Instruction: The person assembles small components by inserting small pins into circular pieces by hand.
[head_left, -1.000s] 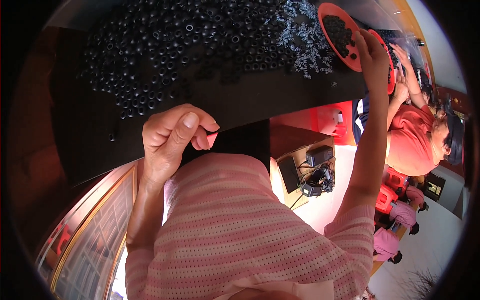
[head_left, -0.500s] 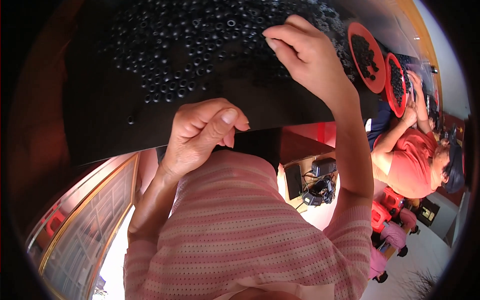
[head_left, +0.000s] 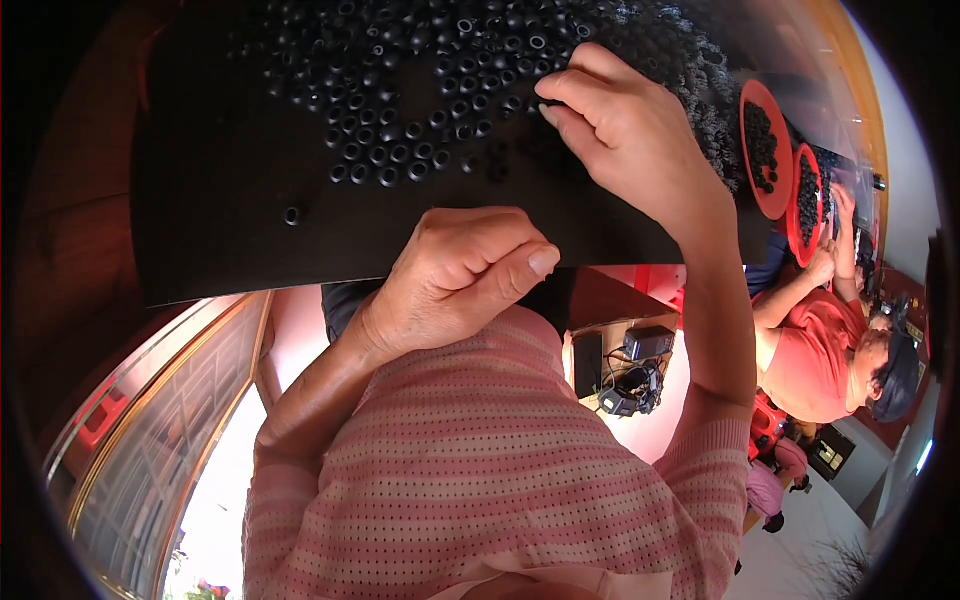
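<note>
Many small round black pieces with ring-like open ends (head_left: 400,155) are spread over a black table top (head_left: 220,240). One black piece (head_left: 292,216) lies apart from the rest, near the left. My left hand (head_left: 470,270) is closed at the table's near edge, thumb pressed along the curled index finger; whatever is inside is hidden. At the right edge of the black pieces, my right hand (head_left: 640,135) has its thumb and index finger bent toward each other, their tips by the pieces. I cannot make out what lies between them.
Small greyish parts (head_left: 705,80) are heaped beyond my right hand. Two red dishes (head_left: 785,205) of dark pieces stand at the right, where a co-worker in a red shirt (head_left: 815,350) sits. Below the table, black adapters and cables (head_left: 635,385) rest on a wooden surface.
My left hand has shifted right, its fingers curled in more tightly. My right hand is slightly lower in the picture, still with bent fingers at the pieces. The whole view has shifted a little.
</note>
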